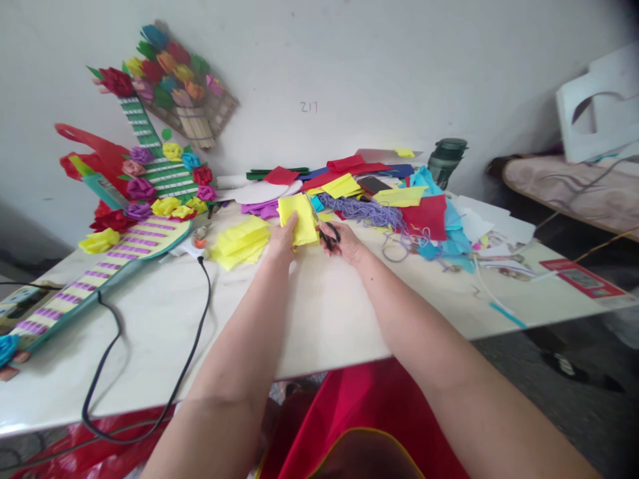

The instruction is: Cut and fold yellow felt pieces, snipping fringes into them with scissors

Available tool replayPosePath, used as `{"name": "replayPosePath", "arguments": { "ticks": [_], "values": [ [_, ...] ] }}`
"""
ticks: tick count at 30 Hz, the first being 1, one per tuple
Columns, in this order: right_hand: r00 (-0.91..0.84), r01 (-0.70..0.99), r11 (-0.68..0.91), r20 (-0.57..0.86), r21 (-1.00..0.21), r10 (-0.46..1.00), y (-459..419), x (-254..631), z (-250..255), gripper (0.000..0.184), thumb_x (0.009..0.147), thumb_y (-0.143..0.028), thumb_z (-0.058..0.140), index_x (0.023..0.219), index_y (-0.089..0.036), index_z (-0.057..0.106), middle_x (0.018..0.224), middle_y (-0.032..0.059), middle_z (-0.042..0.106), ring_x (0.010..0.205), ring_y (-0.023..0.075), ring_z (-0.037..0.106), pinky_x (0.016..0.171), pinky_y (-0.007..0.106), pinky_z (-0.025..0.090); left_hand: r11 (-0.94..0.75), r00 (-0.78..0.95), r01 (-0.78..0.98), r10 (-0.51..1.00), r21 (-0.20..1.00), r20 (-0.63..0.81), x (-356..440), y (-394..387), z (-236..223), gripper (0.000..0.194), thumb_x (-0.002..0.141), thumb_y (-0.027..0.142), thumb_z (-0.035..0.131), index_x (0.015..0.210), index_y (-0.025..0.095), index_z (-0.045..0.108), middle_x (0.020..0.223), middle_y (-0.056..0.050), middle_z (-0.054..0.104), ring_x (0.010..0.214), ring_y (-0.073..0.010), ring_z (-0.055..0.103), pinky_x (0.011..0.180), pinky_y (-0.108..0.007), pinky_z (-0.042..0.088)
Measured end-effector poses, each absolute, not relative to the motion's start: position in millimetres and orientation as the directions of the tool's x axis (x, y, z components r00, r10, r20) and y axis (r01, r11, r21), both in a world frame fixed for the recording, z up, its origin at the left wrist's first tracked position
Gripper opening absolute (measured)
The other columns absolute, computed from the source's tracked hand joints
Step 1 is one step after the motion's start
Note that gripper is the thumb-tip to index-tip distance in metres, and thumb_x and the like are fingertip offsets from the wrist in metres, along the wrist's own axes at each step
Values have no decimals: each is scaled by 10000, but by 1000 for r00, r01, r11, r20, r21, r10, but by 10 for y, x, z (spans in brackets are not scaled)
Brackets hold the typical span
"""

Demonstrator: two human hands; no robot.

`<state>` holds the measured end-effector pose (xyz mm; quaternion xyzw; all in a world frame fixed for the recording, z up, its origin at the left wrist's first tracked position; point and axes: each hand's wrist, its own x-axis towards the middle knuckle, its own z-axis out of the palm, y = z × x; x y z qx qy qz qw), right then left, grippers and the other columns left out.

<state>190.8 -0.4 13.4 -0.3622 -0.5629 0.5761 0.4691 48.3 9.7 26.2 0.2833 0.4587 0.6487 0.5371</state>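
Observation:
My left hand grips a folded piece of yellow crepe paper above the table, its thumb lying on the front. Black-handled scissors are in my right hand, with fingers through the loops. Their blades point up along the right edge of the yellow paper; whether they are cutting into it I cannot tell. On the table just left of my left hand lies a loose stack of yellow paper sheets. A tangle of purple yarn lies beyond my right hand.
A glue gun with a black cord lies left. Paper-flower decorations lean at the back left. Red paper, blue paper and a dark bottle are at right. The table's front edge runs below my arms.

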Motion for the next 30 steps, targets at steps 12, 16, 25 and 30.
{"name": "replayPosePath", "arguments": {
  "ticks": [12, 16, 25, 30],
  "values": [
    [-281, -159, 94, 137, -983, 950, 1, 1911, 128, 349, 743, -517, 595, 782, -173, 547, 482, -43, 550, 327, 69, 483, 272, 164, 188, 27, -218, -443, 966, 896, -137, 510, 81, 267, 285, 687, 368, 735, 839, 143, 648, 690, -77, 681, 618, -184, 660, 360, -185, 386],
    [-258, -150, 99, 135, -984, 957, -9, 1907, 143, 359, 737, -526, 599, 777, -173, 547, 466, -47, 537, 318, 65, 467, 273, 164, 176, 61, -222, -468, 958, 882, -184, 518, 65, 283, 341, 670, 401, 745, 877, 146, 653, 657, -70, 670, 613, -189, 663, 378, -194, 417],
    [-243, -183, 70, 114, -981, 963, -14, 1902, 162, 355, 695, -508, 656, 730, -173, 544, 456, -55, 520, 308, 58, 436, 284, 170, 233, 54, -231, -424, 959, 904, -166, 520, 47, 297, 310, 683, 389, 738, 848, 146, 640, 645, -58, 659, 570, -166, 646, 329, -174, 339],
    [-241, -196, 64, 111, -979, 964, -5, 1902, 158, 344, 691, -498, 663, 727, -172, 561, 456, -58, 513, 312, 54, 430, 289, 166, 256, 48, -238, -413, 958, 910, -159, 511, 66, 278, 311, 671, 384, 746, 840, 145, 643, 666, -68, 662, 593, -173, 649, 356, -184, 363]
  ]
}}
